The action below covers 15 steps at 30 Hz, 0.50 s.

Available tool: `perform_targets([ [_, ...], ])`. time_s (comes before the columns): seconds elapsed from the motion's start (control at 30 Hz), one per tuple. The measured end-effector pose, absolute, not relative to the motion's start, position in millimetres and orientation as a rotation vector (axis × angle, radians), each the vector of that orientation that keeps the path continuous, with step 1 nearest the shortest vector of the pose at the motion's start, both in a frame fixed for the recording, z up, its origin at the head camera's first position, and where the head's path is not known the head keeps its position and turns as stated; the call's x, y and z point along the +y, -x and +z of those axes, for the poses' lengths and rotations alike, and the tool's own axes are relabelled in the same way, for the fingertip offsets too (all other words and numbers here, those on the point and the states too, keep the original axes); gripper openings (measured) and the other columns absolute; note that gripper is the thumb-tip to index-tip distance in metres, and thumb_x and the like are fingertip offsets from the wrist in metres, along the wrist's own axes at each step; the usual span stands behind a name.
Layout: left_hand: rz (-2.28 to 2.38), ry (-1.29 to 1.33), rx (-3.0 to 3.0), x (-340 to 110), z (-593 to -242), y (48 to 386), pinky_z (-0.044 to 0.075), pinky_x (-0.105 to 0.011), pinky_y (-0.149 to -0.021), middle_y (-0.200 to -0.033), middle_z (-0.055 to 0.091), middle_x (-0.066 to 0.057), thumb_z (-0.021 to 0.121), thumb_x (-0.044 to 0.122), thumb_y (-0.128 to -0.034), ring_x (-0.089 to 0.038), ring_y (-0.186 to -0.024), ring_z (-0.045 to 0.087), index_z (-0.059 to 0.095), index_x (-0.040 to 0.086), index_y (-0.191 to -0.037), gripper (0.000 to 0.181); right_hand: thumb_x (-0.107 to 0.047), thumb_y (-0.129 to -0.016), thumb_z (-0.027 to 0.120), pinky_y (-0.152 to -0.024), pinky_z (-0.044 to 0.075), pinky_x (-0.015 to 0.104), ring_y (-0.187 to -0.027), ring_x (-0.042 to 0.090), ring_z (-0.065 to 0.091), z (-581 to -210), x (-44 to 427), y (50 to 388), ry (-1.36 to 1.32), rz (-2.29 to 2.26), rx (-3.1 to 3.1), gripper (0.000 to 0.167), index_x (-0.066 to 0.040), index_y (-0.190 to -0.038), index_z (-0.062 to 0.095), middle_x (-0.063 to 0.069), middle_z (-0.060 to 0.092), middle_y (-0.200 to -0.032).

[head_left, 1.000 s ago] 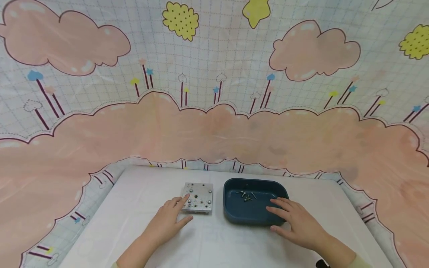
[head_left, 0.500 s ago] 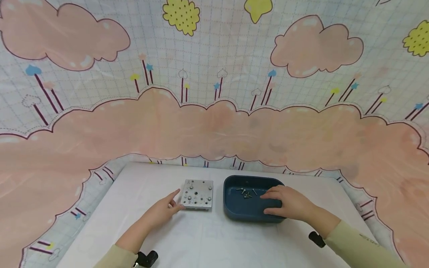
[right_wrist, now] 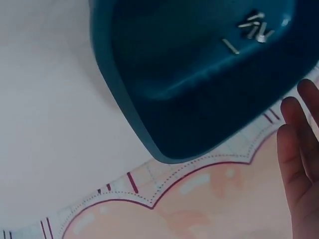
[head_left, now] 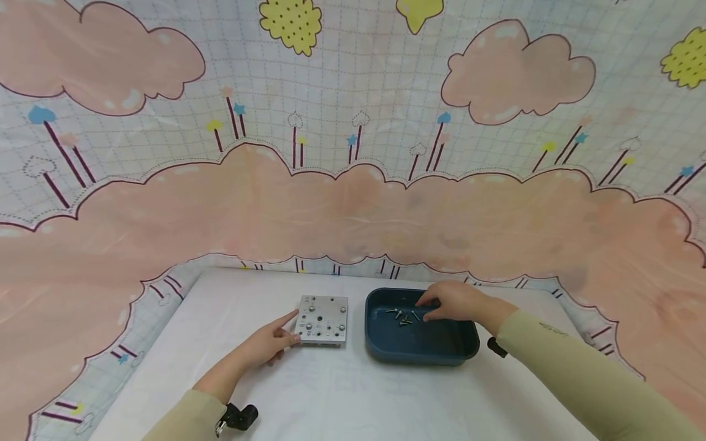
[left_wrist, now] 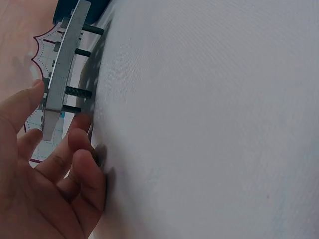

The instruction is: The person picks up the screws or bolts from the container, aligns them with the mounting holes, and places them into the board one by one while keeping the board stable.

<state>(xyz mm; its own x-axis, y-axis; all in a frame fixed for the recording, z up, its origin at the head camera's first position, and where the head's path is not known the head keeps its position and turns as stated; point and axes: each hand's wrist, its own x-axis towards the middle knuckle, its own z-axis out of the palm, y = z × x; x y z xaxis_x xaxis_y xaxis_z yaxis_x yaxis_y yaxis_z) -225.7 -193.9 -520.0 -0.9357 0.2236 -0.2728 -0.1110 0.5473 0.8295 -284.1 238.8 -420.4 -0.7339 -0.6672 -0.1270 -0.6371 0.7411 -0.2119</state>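
Observation:
A square metal plate with holes and bolt heads lies on the table, left of the middle. In the left wrist view, threaded bolts stick out beneath the plate. My left hand touches the plate's left edge with thumb and index finger; its other fingers are loosely bent beside it. My right hand hangs over a dark blue tray, thumb and index finger apart, with nothing seen between them. Several small screws lie loose in the tray, just left of those fingertips.
White cloth covers the table. Behind it hangs a patterned curtain with clouds. A black wrist device sits at the left wrist, and another black device at the right.
My left hand has drawn back from over the plate to its left edge. My right hand has moved over the tray's far right part, closer to the screws.

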Motion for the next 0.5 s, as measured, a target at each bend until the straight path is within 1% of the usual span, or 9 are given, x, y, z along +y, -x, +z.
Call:
perform_targets([
  [0.17, 1.359, -0.137, 2.430, -195.9, -521.5, 225.9, 0.046, -0.032, -0.052, -0.089, 0.063, -0.005, 0.068, 0.028, -0.0951, -0.017, -0.058, 0.049, 0.032, 0.019, -0.157, 0.072, -0.029, -0.085, 0.080, -0.077, 0.052, 0.033, -0.080, 0.009, 0.057, -430.8, 224.9, 300.2, 1.022, -0.145, 2.693, 0.028, -0.013, -0.108, 0.077, -0.004, 0.070, -0.096],
  [0.37, 1.358, -0.139, 2.415, -196.9, -522.8, 225.4, 0.047, -0.032, -0.053, -0.090, 0.063, -0.004, 0.069, 0.028, -0.0943, -0.017, -0.058, 0.049, 0.032, 0.019, -0.157, 0.073, -0.027, -0.084, 0.081, -0.073, 0.051, 0.030, -0.075, 0.006, 0.056, -447.6, 206.6, 311.8, 1.065, -0.115, 2.638, 0.019, -0.017, -0.100, 0.078, -0.011, 0.066, -0.085],
  [0.5, 1.359, -0.161, 2.416, -195.7, -522.8, 226.6, 0.047, -0.031, -0.053, -0.091, 0.063, -0.004, 0.068, 0.029, -0.0950, -0.016, -0.058, 0.049, 0.031, 0.019, -0.157, 0.073, -0.026, -0.084, 0.081, -0.076, 0.053, 0.030, -0.075, 0.004, 0.058, -454.2, 197.6, 316.4, 1.053, -0.096, 2.613, 0.016, -0.017, -0.097, 0.079, -0.013, 0.067, -0.085],
])
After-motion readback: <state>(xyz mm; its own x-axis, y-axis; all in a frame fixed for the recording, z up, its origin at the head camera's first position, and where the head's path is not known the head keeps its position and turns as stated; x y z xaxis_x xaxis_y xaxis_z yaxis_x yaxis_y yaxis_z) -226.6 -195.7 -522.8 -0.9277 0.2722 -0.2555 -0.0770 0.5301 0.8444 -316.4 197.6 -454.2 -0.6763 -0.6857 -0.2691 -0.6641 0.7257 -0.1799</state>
